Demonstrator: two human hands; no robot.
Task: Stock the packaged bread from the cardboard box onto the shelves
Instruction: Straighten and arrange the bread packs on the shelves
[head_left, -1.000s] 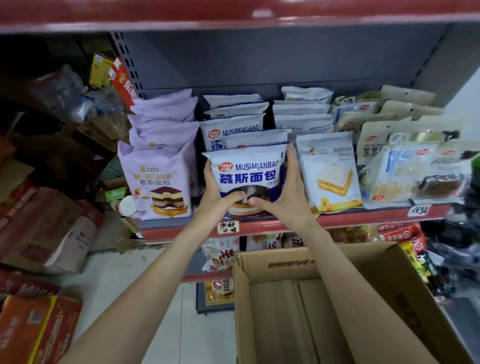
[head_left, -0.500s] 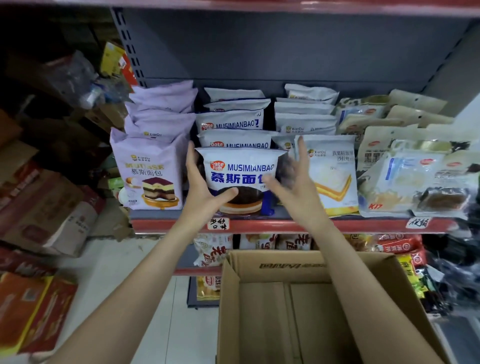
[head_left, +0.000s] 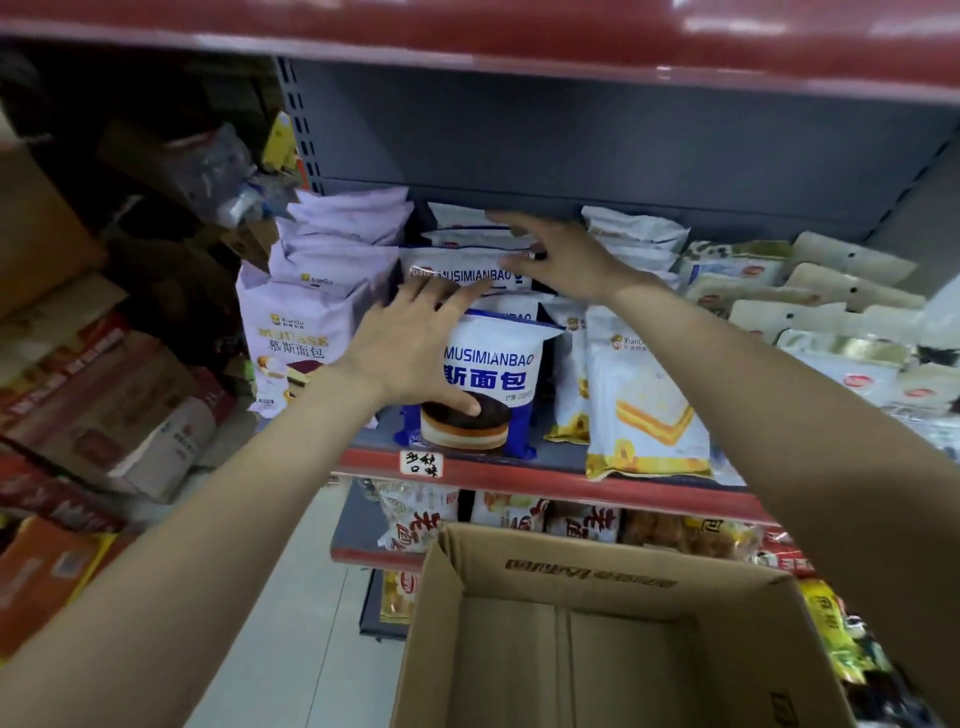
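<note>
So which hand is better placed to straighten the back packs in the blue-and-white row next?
Probably the right. The right hand already reaches over the rear packs, its fingers spread on them. The left hand lies flat against the front pack, seemingly steadying it.

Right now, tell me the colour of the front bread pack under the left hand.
White with blue bands: the front MUSIMIANBAO pack, head view.

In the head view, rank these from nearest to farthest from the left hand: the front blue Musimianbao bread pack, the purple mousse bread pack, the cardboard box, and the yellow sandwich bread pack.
From the left hand:
1. Front blue Musimianbao bread pack, under the thumb and palm.
2. Purple mousse bread pack, just left.
3. Yellow sandwich bread pack, right, beyond the blue pack.
4. Cardboard box, below the shelf.
</note>
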